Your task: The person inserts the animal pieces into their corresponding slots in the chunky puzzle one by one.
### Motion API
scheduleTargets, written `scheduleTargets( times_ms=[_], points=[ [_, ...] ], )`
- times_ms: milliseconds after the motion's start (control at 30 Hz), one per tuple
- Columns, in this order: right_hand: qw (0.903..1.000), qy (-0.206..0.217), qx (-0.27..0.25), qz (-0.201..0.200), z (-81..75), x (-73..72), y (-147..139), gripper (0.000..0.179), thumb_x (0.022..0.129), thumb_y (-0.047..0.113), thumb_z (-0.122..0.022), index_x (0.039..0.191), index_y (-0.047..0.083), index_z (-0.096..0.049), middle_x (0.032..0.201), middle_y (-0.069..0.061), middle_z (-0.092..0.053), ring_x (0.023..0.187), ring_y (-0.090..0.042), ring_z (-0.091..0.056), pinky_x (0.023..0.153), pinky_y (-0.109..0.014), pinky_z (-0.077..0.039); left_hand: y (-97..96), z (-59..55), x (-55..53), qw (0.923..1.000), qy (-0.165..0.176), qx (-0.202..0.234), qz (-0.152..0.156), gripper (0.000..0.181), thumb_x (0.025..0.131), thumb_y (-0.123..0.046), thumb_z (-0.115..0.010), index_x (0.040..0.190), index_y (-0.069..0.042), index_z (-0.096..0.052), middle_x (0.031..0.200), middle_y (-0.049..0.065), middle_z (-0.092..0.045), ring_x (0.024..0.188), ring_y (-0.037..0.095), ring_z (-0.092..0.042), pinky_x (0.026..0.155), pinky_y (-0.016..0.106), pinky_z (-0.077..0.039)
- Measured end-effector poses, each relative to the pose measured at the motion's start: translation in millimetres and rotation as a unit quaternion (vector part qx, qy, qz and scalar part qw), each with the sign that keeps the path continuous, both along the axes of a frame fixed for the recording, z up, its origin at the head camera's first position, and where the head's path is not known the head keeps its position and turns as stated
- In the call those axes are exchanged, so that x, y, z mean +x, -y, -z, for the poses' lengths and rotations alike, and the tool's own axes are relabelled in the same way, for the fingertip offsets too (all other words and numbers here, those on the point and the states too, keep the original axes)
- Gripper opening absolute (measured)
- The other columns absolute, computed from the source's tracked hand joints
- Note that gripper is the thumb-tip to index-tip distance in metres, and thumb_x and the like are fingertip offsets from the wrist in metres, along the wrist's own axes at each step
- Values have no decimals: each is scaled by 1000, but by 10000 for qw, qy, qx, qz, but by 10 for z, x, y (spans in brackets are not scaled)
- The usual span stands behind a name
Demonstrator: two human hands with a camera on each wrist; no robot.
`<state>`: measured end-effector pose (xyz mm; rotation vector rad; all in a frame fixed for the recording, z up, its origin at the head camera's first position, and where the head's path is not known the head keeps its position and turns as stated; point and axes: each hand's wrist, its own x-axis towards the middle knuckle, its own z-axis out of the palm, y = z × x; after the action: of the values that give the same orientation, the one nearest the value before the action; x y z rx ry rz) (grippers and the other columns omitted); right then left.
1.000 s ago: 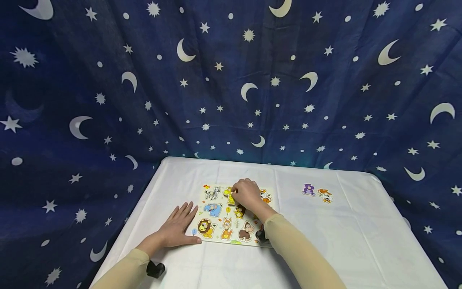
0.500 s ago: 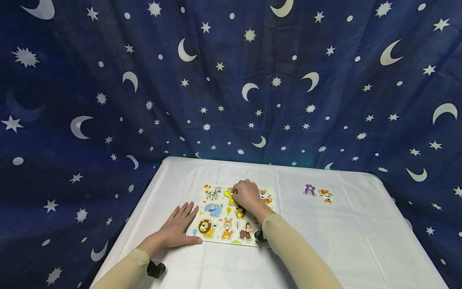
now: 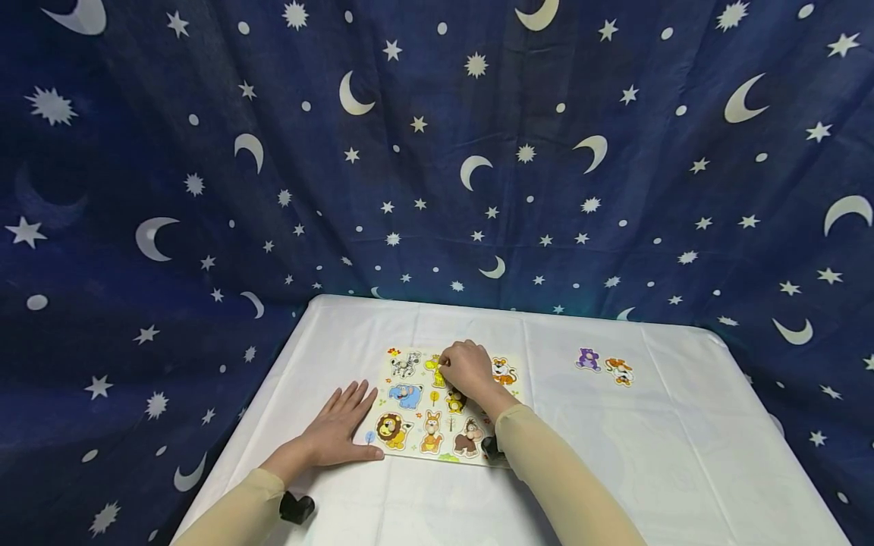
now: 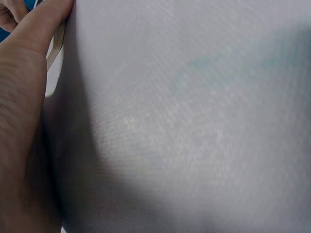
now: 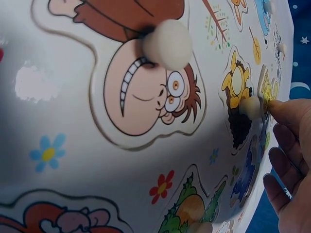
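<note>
A white puzzle board [image 3: 418, 379] with animal pieces lies on the table. My right hand [image 3: 467, 368] is over its upper middle. Thumb and fingertips pinch the yellow giraffe puzzle piece [image 3: 435, 371], also seen edge-on as a giraffe piece [image 5: 267, 90] in the right wrist view. Whether it sits fully down in its slot I cannot tell. My left hand [image 3: 340, 431] rests spread at the board's left edge, thumb along the lower left corner. Around them are the zebra piece [image 3: 406, 365], elephant piece [image 3: 406, 396], lion piece [image 3: 392, 431] and gorilla piece [image 5: 146, 92] with its round knob.
A purple animal piece [image 3: 588, 359] and an orange-and-white animal piece [image 3: 620, 371] lie on the white tablecloth [image 3: 649, 455] right of the board. A dark blue curtain [image 3: 437, 152] with moons and stars hangs behind the table. My right forearm covers the board's right part.
The head view has shifted slightly. My right hand keeps its pinch on the giraffe puzzle piece, with hardly any movement, and my left hand stays at the board's edge.
</note>
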<state>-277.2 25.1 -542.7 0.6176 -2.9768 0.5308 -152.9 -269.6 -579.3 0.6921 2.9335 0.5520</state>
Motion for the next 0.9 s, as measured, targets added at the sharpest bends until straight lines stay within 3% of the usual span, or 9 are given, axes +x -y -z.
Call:
scheduleTargets(
  times_ms=[133,200,433,733,900],
  points=[
    [10000,-30,24,-3,-4,0,1,10,93,22,-73,92,23,-82,90,7,-70,81,-15,-56,82,-38,-49,4,18,-3,10000,-54,-3,-12,119,79,-84,-61,164,-11,-24,170,16,-15,156,37,-9,125,53,-2],
    [10000,-23,30,4,-5,-2,1,10,93,22,-73,91,23,-82,89,7,-69,81,-15,-56,83,-39,-49,-8,-33,1,10000,32,-93,-9,119,79,-84,-61,164,-10,-24,170,16,-14,156,37,-9,125,54,-3],
    [10000,45,-13,22,-9,1,5,9,91,21,-74,91,23,-82,89,7,-70,83,-16,-56,85,-40,-50,9,53,-22,9997,54,-213,-91,120,78,-87,-58,165,-13,-20,171,11,-10,157,32,-4,125,53,-1],
    [9999,22,-73,76,-14,12,17,8,90,20,-76,90,23,-83,89,6,-72,82,-17,-58,86,-42,-50,-38,-116,18,9999,74,-101,24,116,80,-77,-68,162,-6,-27,168,21,-18,154,42,-12,124,59,-8],
    [10000,3,-46,64,-30,18,32,9,89,17,-76,87,23,-83,86,7,-73,79,-17,-57,84,-43,-50,-35,-117,23,9998,40,-184,26,116,80,-77,-67,162,-5,-28,168,21,-19,154,42,-14,123,59,-10]
  ],
)
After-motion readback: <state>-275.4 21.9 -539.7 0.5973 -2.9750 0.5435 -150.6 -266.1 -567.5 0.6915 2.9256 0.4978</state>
